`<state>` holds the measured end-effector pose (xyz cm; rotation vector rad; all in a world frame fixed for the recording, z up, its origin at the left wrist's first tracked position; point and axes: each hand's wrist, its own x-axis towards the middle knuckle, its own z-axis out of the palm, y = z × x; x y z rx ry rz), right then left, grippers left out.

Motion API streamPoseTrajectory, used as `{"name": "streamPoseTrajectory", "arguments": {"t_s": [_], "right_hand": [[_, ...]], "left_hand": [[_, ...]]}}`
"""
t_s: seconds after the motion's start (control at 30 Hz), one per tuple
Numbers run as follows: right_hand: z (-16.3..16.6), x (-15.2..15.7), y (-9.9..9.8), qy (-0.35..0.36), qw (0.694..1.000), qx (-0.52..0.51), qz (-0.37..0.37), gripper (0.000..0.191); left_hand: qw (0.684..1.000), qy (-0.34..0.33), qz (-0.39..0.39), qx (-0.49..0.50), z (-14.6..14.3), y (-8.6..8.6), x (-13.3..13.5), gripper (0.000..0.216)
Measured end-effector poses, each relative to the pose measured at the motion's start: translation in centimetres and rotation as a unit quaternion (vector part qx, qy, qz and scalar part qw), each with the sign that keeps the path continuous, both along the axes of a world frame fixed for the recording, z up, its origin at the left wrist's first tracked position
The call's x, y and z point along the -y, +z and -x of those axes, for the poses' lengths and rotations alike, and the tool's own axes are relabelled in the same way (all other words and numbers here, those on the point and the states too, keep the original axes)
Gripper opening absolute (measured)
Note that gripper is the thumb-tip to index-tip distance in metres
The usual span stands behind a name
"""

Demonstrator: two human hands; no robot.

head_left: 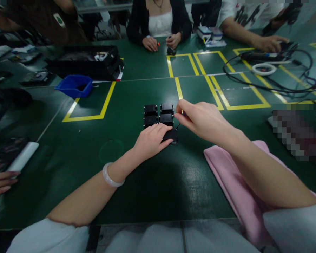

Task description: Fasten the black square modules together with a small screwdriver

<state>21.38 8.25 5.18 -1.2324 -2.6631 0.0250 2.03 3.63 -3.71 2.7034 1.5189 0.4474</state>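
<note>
Several black box-shaped parts [166, 119] with small shiny studs along their sides sit in two columns on the green table. My left hand [153, 137] grips the nearest black block [171, 135], fingers over its top and thumb along its near side. A white bracelet [112, 175] is on that wrist. Just right of the blocks, my right hand [200, 117] is closed in a pinch around a slim tool, whose thin dark shaft [178, 127] slants down to the nearest block's right edge. The tool's handle is mostly hidden by the fingers, so its kind is unclear.
A pink cloth [223, 165] lies under my right forearm. A blue scoop-shaped bin [75, 86] and black trays [81, 63] stand back left. Black cables [279, 86] curl at the right. Co-workers sit opposite; another person's hand [1, 184] shows at left.
</note>
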Motion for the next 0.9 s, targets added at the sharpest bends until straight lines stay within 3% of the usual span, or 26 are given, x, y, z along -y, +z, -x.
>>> {"name": "streamPoseTrajectory", "arguments": {"t_s": [0.9], "right_hand": [[-0.04,0.00,-0.04,-0.003,1.000,-0.001,0.004,0.026]], "left_hand": [[1.000,0.002,-0.001,-0.005,0.05,-0.04,0.00,0.036]]}}
